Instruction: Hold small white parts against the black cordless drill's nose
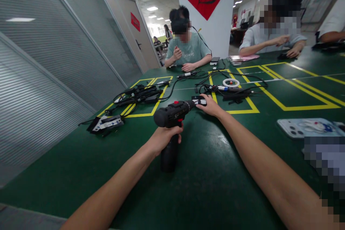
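Observation:
My left hand [164, 137] is wrapped round the grip of a black cordless screwdriver [172, 115] with red buttons, held above the green table [205, 172]. Its nose points away from me toward a small black and white part [198, 100]. My right hand [210, 106] is closed on that part, just in front of the tool's tip, at the edge of a yellow marked box.
Tangled black cables and devices [140, 95] lie to the left, a black and white unit [106, 124] nearer. More cables and a white ring [231, 82] sit beyond. A phone [307, 127] lies at right. Two people sit across the table.

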Demonstrator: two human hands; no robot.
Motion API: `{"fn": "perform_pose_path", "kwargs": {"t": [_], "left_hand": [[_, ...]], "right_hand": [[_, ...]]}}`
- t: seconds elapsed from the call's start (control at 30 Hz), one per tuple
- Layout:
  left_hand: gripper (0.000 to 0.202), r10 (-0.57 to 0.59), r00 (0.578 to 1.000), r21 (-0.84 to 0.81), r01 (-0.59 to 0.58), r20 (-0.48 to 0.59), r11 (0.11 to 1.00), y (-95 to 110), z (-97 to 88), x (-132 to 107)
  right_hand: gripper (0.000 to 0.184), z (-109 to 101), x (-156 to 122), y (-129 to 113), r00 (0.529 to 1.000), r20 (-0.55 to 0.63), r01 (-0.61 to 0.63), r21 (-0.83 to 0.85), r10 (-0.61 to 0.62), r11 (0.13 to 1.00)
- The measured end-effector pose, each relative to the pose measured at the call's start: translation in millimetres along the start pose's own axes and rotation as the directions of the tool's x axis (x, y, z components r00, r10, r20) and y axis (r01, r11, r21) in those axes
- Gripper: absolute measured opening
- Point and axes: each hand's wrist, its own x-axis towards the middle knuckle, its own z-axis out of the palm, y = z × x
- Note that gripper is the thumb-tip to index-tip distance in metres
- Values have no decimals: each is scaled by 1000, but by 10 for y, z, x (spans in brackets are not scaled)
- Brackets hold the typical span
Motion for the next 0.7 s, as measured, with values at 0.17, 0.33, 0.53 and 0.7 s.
{"fn": "perform_pose_path", "kwargs": {"t": [0.17,0.33,0.53,0.7], "left_hand": [[18,-7,1000,-28,7,-6,1000,9,4,-1],[15,-22,1000,4,22,8,1000,13,0,-14],[18,-4,1000,6,4,-1,1000,-5,-18,0],[17,-2,1000,-8,2,7,1000,-21,-27,9]], "right_hand": [[60,-11,-1,-14,1000,5,-3,-1,3,1000],[59,-13,3,-9,1000,-7,10,-8,-10,1000],[59,-8,5,0,1000,-9,16,-9,-16,1000],[58,-6,7,4,1000,-10,20,-16,-20,1000]]}}
